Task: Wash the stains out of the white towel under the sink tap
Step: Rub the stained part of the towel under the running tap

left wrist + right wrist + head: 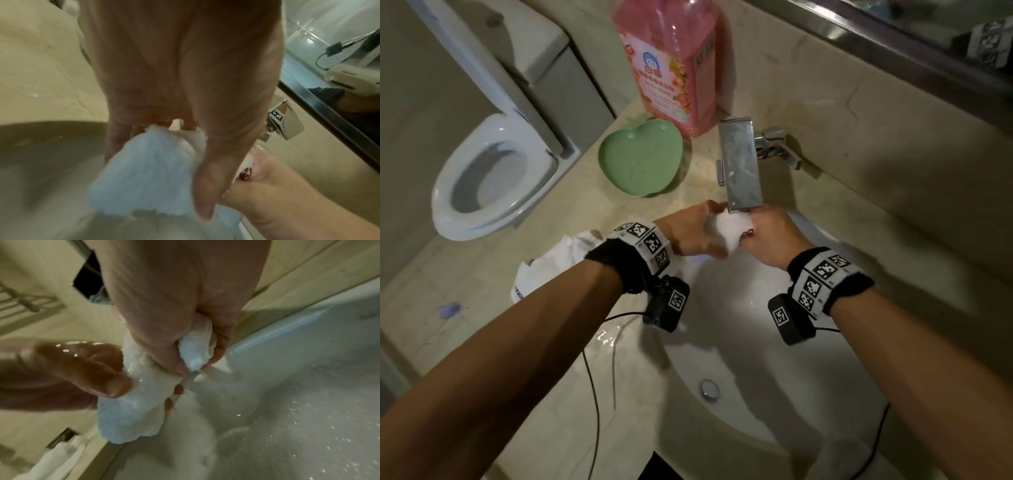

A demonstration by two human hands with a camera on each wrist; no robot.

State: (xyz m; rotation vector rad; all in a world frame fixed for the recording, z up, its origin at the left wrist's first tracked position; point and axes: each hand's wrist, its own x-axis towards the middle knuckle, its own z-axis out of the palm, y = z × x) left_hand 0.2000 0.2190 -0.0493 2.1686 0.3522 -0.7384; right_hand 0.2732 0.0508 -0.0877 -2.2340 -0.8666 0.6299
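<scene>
A wet white towel (726, 228) is bunched between both hands, just under the spout of the chrome tap (741, 164), above the white sink basin (750, 342). A small red stain (747, 234) shows on the towel beside the right hand. My left hand (695, 233) grips one end of the towel (148, 170), thumb along it. My right hand (774, 236) grips the other end (195, 352), its fingers curled around the cloth. In the right wrist view the left thumb (98, 376) presses on the wet towel. Whether water is running cannot be told.
A big pink detergent bottle (671, 65) and a green heart-shaped dish (642, 157) stand on the counter left of the tap. Another white cloth (551, 263) lies on the counter's left part. A toilet (489, 178) stands beyond the counter. A mirror ledge (893, 31) runs behind.
</scene>
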